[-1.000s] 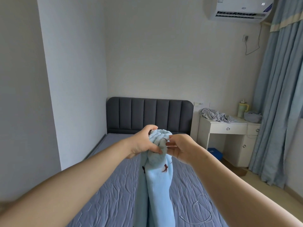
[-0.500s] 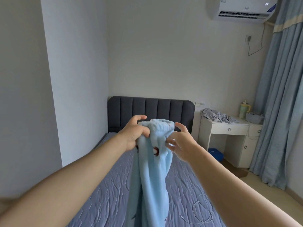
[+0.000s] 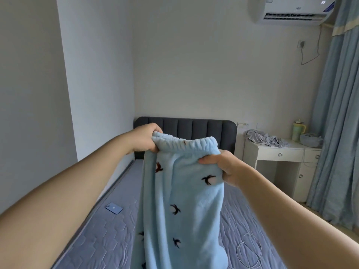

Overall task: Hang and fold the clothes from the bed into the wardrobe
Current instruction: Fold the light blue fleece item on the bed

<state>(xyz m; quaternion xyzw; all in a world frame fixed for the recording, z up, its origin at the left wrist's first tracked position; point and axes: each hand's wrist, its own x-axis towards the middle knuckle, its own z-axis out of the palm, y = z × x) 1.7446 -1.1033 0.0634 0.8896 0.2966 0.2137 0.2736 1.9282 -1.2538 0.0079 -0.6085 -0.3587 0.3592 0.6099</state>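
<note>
Left hand [image 3: 144,139], right hand [image 3: 228,168] spread wider | pants [image 3: 186,193] waistband in fingers [image 3: 156,131]

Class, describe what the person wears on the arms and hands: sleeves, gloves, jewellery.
Both forearms are bare to the frame's edge, no sleeve in sight. The left hand and right hand wear no gloves; no ring, watch or bracelet shows.

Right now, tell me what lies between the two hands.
In the head view, the elastic waistband of the light blue fleece trousers spans from the left hand to the right hand.
</note>
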